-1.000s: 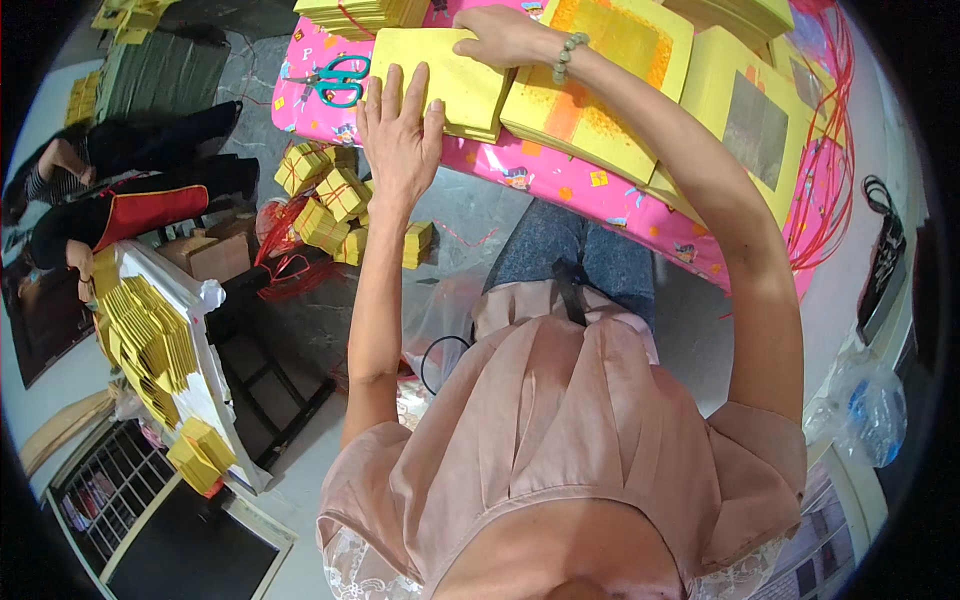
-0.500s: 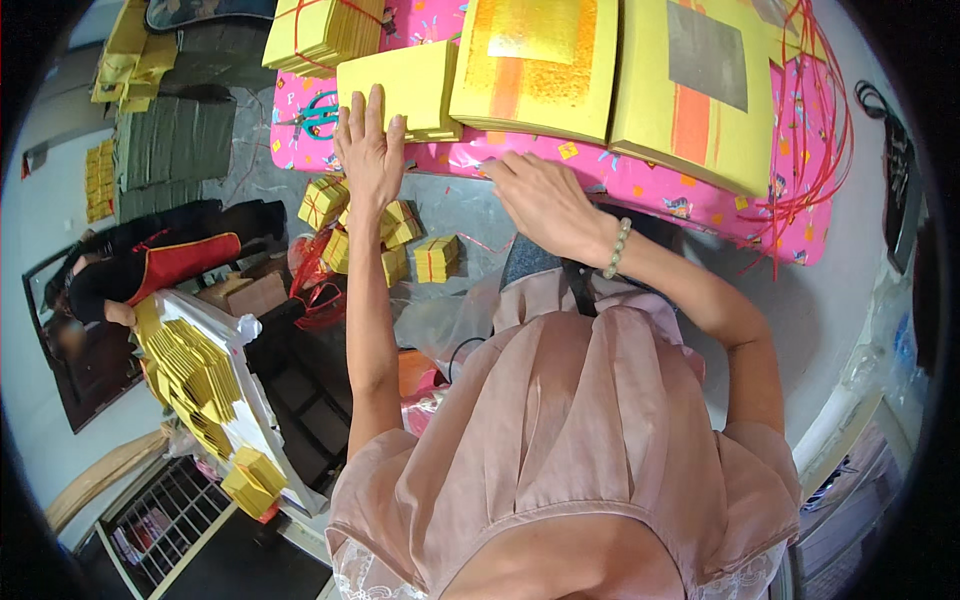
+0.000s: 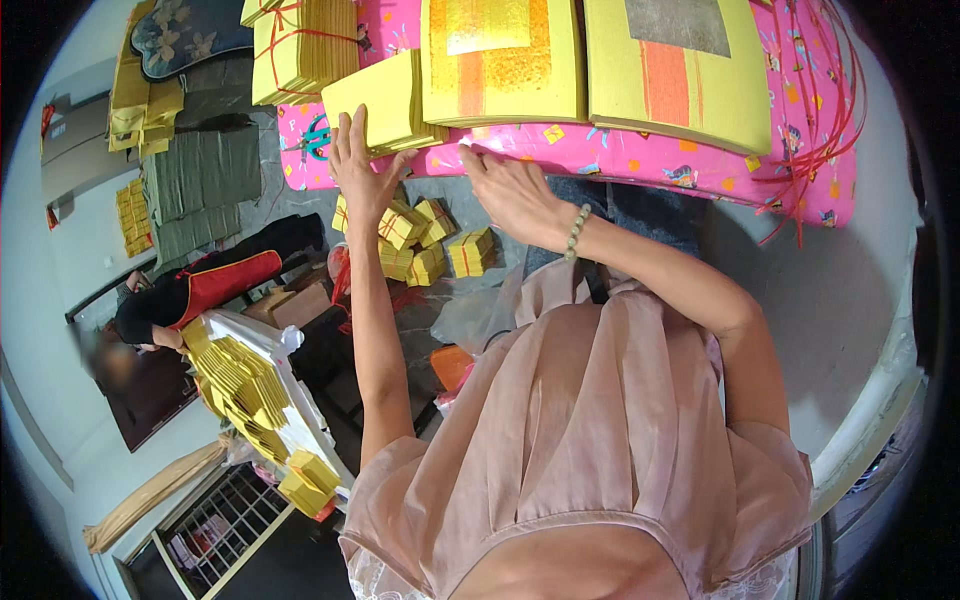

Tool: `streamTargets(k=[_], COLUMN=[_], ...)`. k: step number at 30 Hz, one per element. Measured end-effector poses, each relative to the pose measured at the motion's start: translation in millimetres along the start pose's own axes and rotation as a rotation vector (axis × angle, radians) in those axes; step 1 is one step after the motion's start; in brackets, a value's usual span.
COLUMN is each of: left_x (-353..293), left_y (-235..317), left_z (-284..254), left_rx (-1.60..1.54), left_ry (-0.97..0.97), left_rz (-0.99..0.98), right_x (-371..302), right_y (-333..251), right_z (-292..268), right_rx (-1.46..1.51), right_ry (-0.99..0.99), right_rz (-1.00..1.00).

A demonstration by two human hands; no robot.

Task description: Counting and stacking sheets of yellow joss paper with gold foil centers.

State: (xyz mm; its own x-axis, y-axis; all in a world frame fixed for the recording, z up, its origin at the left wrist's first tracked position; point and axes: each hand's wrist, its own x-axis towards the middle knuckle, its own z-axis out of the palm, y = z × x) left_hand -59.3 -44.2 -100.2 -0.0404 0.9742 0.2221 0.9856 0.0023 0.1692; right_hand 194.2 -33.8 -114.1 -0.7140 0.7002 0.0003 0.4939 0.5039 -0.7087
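Observation:
My left hand (image 3: pixel 365 168) has its fingers spread. Its fingertips rest against the near left side of a small stack of yellow paper (image 3: pixel 375 95). To its right, my right hand (image 3: pixel 515 192) is at the near edge of the table, fingers bent together; whatever they may pinch is too small to make out. A beaded bracelet (image 3: pixel 577 230) circles that wrist. Beyond the hands lie a larger yellow paper stack with a gold and orange print (image 3: pixel 505 80) and another with a silver square and orange band (image 3: pixel 680 75). Teal-handled scissors (image 3: pixel 317 137) lie left of the small stack.
A pink patterned cover (image 3: pixel 640 158) is on the table. Red strings (image 3: pixel 845 110) hang over its right end. Tied yellow bundles (image 3: pixel 470 252) sit on the floor, and one (image 3: pixel 310 50) stands at the table's far left. Another person (image 3: pixel 220 285) is by a white table (image 3: pixel 310 400) with yellow paper.
The view has shifted. My left hand has slid from the top of the small stack to its near side, with the thumb spread wider. My right hand stays near the table edge, fingers bent.

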Motion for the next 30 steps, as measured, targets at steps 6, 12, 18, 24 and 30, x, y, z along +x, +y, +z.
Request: streamTargets(k=[6, 12, 18, 24, 30], left_x=[0, 1, 1, 1, 1], left_y=[1, 2, 0, 4, 1], left_z=[-3, -5, -7, -5, -5], left_rx=[0.005, 0.018, 0.004, 0.016, -0.004], left_ry=[-0.013, -0.026, -0.039, -0.023, -0.041], left_rz=[0.002, 0.009, 0.025, 0.016, 0.011], right_x=[15, 19, 23, 14, 15], right_y=[-3, -4, -4, -3, -5], right_z=[6, 12, 12, 16, 19], right_rx=[0.013, 0.010, 0.001, -0.016, -0.018], right_ry=[-0.051, -0.050, -0.091, -0.001, 0.097], right_rz=[0.031, 0.029, 0.032, 0.035, -0.038])
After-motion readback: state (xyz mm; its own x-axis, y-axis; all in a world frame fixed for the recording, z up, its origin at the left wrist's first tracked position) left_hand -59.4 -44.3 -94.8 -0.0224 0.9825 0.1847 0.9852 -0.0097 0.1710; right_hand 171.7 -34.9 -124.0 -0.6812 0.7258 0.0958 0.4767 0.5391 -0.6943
